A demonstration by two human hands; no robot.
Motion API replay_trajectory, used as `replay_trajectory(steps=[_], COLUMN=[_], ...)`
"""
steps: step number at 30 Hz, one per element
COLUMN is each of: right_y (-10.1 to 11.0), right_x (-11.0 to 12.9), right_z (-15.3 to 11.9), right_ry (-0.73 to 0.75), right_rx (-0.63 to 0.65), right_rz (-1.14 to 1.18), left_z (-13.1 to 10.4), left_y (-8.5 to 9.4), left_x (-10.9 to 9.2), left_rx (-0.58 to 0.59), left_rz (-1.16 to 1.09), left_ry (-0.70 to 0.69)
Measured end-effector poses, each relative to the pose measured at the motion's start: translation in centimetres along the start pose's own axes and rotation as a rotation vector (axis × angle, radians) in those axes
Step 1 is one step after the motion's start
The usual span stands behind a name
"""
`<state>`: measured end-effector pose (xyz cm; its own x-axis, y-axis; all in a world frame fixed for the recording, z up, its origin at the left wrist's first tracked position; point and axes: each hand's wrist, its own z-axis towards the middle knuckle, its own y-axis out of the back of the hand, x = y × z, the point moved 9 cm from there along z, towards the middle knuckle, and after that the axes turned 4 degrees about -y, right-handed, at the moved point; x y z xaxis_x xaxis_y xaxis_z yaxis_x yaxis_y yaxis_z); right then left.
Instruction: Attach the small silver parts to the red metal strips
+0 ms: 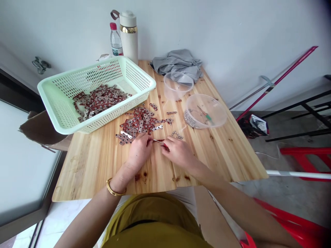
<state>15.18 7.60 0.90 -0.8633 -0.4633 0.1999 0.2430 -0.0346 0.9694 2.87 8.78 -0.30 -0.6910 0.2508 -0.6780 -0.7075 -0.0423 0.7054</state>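
My left hand (141, 150) is closed in a pinch in front of a pile of small reddish-brown and metal strips (138, 120); what its fingers hold is hidden. My right hand (179, 151) is closed around a small tool with a red handle (165, 147), whose thin metal shaft (157, 141) points left to my left fingertips. Its exact kind is too small to tell. Just beyond my right hand lie several small silvery metal pieces (176, 135). One pale metal strip (126, 134) rests on the near side of the pile.
A pale green basket (119, 112) of similar strips stands at the left. On the right, a clear tub (219, 113) holds small metal parts and a green-handled tool (209, 119). Behind are another clear tub (172, 93), grey cloth (178, 60), a white flask (130, 43) and a bottle (116, 41).
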Motion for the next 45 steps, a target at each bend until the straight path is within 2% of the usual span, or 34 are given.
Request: replay_trajectory(steps=[4, 7, 10, 15, 19, 29, 45], right_y=[0.4, 1.1, 1.1, 0.0, -0.3, -0.4, -0.4], right_x=[-1.6, -1.4, -0.4, 0.6, 0.7, 1.4, 1.1], right_z=[-0.5, -0.2, 0.7, 1.8, 1.7, 1.0, 2.1], right_ry=[-0.103, -0.113, -0.068, -0.009, 0.015, 0.062, 0.182], right_rx=[-0.046, -0.114, -0.134, -0.078, -0.067, -0.129, -0.07], right_rz=[0.267, 0.326, 0.272, 0.134, 0.096, -0.015, 0.047], left_z=[0.0, 0.0, -0.1, 0.0, 0.0, 0.0, 0.2], left_y=[-0.2, -0.2, -0.2, -0.1, -0.2, -0.5, -0.2], left_x=[0.0, 0.0, -0.1, -0.3, -0.1, 0.1, -0.2], left_rx=[0.003, 0.005, 0.011, 0.021, 0.039, 0.073, 0.027], left_rz=[0.013, 0.015, 0.005, 0.019, 0.069, 0.091, 0.078], left_ry=[0.0, 0.008, 0.014, 0.003, 0.025, 0.053, 0.003])
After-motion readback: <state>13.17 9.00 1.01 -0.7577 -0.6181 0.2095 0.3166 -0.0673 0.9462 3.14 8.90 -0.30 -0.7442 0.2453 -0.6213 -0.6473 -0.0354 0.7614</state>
